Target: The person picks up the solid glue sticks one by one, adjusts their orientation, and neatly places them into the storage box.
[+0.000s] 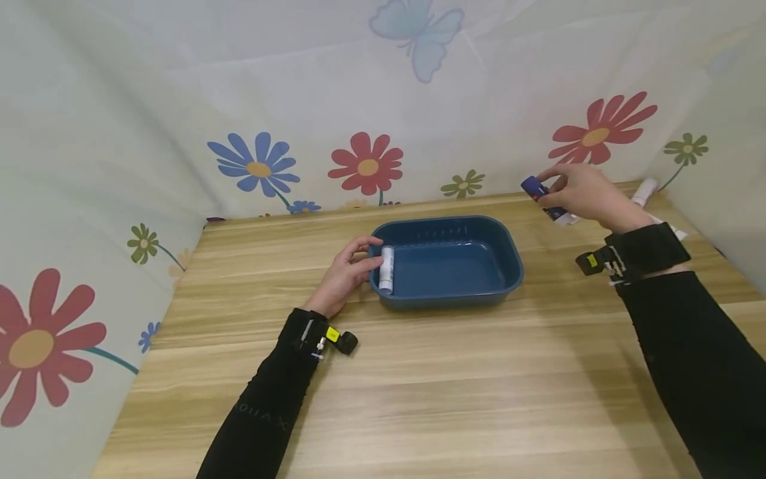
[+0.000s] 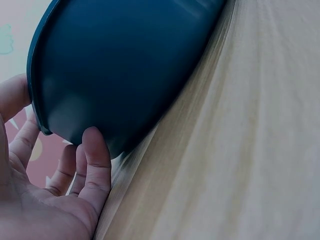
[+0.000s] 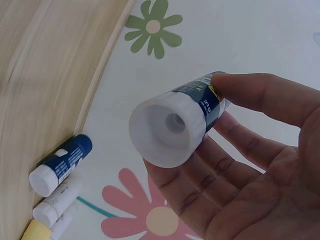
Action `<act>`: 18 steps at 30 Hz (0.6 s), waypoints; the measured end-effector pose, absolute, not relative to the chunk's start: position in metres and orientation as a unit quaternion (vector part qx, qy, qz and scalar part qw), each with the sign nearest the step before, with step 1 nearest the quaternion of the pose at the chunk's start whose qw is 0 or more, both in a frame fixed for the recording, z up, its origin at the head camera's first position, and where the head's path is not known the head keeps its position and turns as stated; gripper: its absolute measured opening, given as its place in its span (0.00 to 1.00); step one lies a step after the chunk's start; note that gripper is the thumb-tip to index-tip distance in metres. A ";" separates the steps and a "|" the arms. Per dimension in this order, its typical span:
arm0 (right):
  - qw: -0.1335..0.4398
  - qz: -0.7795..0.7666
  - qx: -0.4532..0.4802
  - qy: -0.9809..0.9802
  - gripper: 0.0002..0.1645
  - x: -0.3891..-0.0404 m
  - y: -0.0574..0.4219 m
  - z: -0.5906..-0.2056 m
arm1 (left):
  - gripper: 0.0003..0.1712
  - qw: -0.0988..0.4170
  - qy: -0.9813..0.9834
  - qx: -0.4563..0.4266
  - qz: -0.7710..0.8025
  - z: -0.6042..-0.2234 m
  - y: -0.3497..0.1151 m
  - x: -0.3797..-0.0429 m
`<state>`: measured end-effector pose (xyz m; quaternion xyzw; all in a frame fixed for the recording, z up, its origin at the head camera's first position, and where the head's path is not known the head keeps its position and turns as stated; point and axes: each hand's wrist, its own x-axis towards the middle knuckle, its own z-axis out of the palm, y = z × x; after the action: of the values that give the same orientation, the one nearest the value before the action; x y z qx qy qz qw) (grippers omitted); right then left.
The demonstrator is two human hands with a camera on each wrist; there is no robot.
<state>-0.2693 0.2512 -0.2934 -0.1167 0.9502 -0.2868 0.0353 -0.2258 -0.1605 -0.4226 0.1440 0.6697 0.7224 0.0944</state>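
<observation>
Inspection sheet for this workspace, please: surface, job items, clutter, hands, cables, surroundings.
Surface: wood-grain table.
Job's things: blue basin on the table; white tube inside, at its left end; glue stick in the right hand.
Clutter: blue-and-white stick, white tubes, yellow item cut off by the frame, at the right.
Hands: left grips the basin's left rim; right holds the glue stick.
Cables: nothing seen.
Surroundings: flower-print sheeting.

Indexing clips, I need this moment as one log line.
left hand: holds bin at left end | right hand: holds blue glue stick, raised | bin: white tube inside
</observation>
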 end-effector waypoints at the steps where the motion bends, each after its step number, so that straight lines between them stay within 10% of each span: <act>1: 0.036 -0.288 -0.118 0.950 0.30 -0.269 0.249 -0.293 | 0.23 0.095 0.670 0.144 0.722 -0.423 -0.161 -0.226; 18: 0.037 -0.283 -0.125 0.950 0.29 -0.269 0.231 -0.296 | 0.23 0.097 0.666 0.140 0.726 -0.422 -0.161 -0.226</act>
<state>-0.2686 0.2306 -0.2958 -0.1253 0.9502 -0.2828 0.0374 -0.2260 -0.1606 -0.4219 0.1400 0.6661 0.7262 0.0970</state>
